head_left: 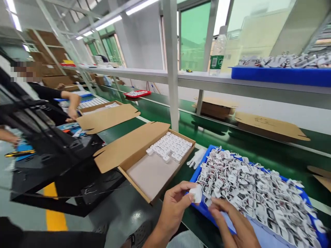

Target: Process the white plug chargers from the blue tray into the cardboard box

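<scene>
My left hand pinches a small white plastic part between thumb and forefinger, at the near left edge of a blue tray. Just right of it, my right hand is held low over the tray's near side with its fingertips drawn together. Whether anything sits between those fingertips is too small to make out. Heaped in the tray are many similar white parts with dark and reddish wires. Left of the tray, an open cardboard box holds rows of white pieces at its far end.
A white glove lies between box and tray on the green bench. A shelf post rises behind the box. On the shelf stand a plastic bottle and another blue tray. A co-worker works at the left.
</scene>
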`<state>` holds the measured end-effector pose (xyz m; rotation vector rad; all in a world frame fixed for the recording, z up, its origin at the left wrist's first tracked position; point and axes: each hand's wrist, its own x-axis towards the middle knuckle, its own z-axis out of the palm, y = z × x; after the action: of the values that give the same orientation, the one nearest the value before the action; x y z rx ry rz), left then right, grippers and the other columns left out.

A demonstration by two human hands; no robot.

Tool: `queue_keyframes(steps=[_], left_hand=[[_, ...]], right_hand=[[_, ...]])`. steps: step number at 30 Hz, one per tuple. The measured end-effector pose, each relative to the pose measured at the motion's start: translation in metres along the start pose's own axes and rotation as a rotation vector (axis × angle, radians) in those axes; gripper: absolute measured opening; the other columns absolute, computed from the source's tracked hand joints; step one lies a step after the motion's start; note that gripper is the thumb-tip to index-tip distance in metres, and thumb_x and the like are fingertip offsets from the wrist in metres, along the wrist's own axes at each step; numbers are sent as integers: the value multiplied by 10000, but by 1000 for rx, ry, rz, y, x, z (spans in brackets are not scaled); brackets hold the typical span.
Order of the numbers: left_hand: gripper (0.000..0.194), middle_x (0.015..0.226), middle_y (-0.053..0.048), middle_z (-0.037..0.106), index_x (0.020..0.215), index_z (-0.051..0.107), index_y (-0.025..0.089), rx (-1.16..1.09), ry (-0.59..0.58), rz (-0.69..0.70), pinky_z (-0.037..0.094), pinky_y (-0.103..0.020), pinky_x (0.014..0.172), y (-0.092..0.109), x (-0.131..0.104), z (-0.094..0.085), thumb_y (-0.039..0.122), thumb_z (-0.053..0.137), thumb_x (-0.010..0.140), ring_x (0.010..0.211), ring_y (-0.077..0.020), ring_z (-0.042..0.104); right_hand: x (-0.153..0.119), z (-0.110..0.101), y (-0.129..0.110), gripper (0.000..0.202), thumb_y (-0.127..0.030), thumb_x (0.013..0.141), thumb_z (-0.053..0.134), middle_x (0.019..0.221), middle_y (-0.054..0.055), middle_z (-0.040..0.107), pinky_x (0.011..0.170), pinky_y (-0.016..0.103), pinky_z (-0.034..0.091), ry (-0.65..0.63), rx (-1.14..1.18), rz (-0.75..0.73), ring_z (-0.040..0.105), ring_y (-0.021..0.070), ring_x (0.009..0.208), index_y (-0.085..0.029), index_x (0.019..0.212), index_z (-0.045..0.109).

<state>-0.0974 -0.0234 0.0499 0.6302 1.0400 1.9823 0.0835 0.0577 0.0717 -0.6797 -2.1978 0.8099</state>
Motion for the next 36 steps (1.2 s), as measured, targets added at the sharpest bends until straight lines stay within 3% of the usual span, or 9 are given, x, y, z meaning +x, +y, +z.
queue_keyframes(steps=[3,9,13,17,24,29,36], left_hand=[[270,977,-94,757,981,862,174,47,-11,-58,570,-272,737,-1,-1,4,330,908,766,820,-188,661],[237,1135,-122,778,1055,860,207,138,-121,-42,577,-328,930,-2,-2,2,317,851,845,1059,-265,701],[213,1212,-124,771,1115,850,247,193,-229,83,585,-357,986,-1,-4,4,253,780,915,1135,-278,712],[259,1236,-133,751,1176,832,269,294,-284,164,617,-362,938,2,-7,8,200,727,949,1122,-281,721],[310,1116,-110,734,1144,833,290,339,-197,322,657,-317,824,-11,-11,11,111,725,916,1011,-240,740],[313,1100,-112,728,1116,839,278,337,-182,308,667,-311,834,-18,-10,16,85,733,893,1013,-242,755],[252,1034,-91,715,1063,850,265,306,-126,288,661,-270,809,-21,-6,23,111,753,889,970,-213,753]], right_hand=[[6,3,-1,389,-345,1003,645,1194,89,768,880,309,656,-19,37,-6,778,236,983,-313,1390,614],[8,0,-1,418,-265,1007,643,1353,72,689,1078,390,579,-67,123,-9,684,251,1238,-361,1411,598],[9,-1,4,355,-301,995,663,1370,51,699,1088,389,574,-114,248,132,684,236,1245,-362,1344,664],[14,-3,4,400,-302,946,710,1356,42,721,1083,388,579,-156,424,304,716,214,1189,-351,1342,681],[23,-5,4,372,-223,893,709,1192,37,779,1000,349,608,-143,530,291,742,184,1076,-314,1253,725],[27,-12,8,445,-295,875,754,1214,63,789,1030,393,604,-217,593,388,753,204,1086,-281,1315,689],[28,-8,16,387,-333,911,728,1152,57,801,984,378,619,-180,604,378,753,192,1032,-278,1293,692]])
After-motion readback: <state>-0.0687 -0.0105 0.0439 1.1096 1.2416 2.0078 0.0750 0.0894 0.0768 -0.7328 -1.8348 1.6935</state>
